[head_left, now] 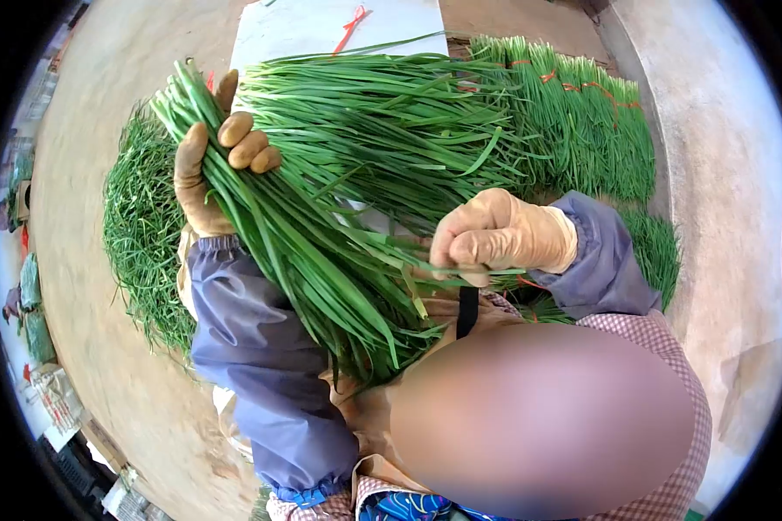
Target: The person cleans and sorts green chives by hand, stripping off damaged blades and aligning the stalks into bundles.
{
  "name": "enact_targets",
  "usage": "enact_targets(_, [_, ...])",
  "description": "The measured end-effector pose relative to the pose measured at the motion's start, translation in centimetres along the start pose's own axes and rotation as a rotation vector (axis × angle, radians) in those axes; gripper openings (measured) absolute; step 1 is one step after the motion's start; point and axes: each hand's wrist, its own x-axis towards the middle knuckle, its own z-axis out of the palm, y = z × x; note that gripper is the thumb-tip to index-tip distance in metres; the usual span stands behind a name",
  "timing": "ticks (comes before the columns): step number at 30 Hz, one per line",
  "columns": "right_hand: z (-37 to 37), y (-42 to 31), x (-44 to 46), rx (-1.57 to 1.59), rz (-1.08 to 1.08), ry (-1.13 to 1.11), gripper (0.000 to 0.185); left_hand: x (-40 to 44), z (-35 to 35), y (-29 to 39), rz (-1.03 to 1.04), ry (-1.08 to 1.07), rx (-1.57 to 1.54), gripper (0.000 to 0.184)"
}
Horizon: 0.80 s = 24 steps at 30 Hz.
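A loose bunch of garlic chives (295, 243) slants across the front of my body, pale cut ends at the upper left and leaf tips at the lower right. My left hand (226, 152), in a tan glove, is closed around it near the cut ends. My right hand (504, 236), gloved too, has its fingers curled and pinched at the tips of a few leaves on the bunch's right side. Behind the bunch, a wide heap of garlic chives (374, 122) lies on a white board (274, 30). Purple sleeves cover both forearms.
Bundles bound with red ties (573, 113) stand at the upper right, beside a pale wall (721, 130). A tangled pile of greens (143, 234) rests on the floor at left. One red tie (349, 28) lies on the board. Bags and boxes line the far left.
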Motion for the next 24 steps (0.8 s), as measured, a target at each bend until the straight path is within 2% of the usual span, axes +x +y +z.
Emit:
enact_targets(2, [0.6,0.5,1.7,-0.142,-0.082,-0.013,0.04,-0.1,0.0,0.0,0.011,-0.01,-0.02,0.062])
enact_targets(4, [1.5,-0.1,3.0,-0.296,0.03,-0.01,0.042,-0.5,0.5,-0.3,0.053,-0.062,-0.016,0.061])
enact_targets(5, [2.3,-0.4,3.5,-0.321,-0.011,0.012,0.043,-0.8,0.8,-0.3,0.064,-0.053,-0.028,0.061])
enact_targets(6, [2.7,-0.7,3.9,-0.384,0.028,0.0,0.039,-1.2,1.1,-0.1,0.067,-0.051,-0.037,0.061])
enact_targets(8, [3.7,-0.7,4.4,-0.401,-0.058,0.045,0.033,-2.0,1.4,0.2,0.105,-0.062,-0.057,0.061])
enact_targets(10, [3.9,0.0,4.9,-0.178,-0.04,0.085,0.026,-2.8,1.5,0.6,0.143,-0.058,-0.037,0.061])
enact_targets(11, [3.9,0.1,5.2,-0.174,-0.043,0.092,0.021,-3.2,1.6,0.8,0.15,-0.068,-0.039,0.061])
enact_targets(17, [5.1,-1.0,5.7,0.096,-0.019,0.108,0.018,-5.7,0.7,1.0,0.256,-0.09,-0.136,0.063])
enact_targets(21, [5.0,-0.5,6.6,-0.042,-0.254,0.275,0.016,-7.4,0.7,1.5,0.305,-0.088,-0.172,0.061])
enact_targets(22, [5.0,-1.4,6.2,0.094,-0.208,0.204,0.016,-7.8,0.8,1.7,0.323,-0.09,-0.152,0.061])
enact_targets(24, [5.4,-2.6,6.1,-0.074,-0.114,0.081,0.021,-8.7,1.4,1.8,0.358,-0.086,-0.11,0.062])
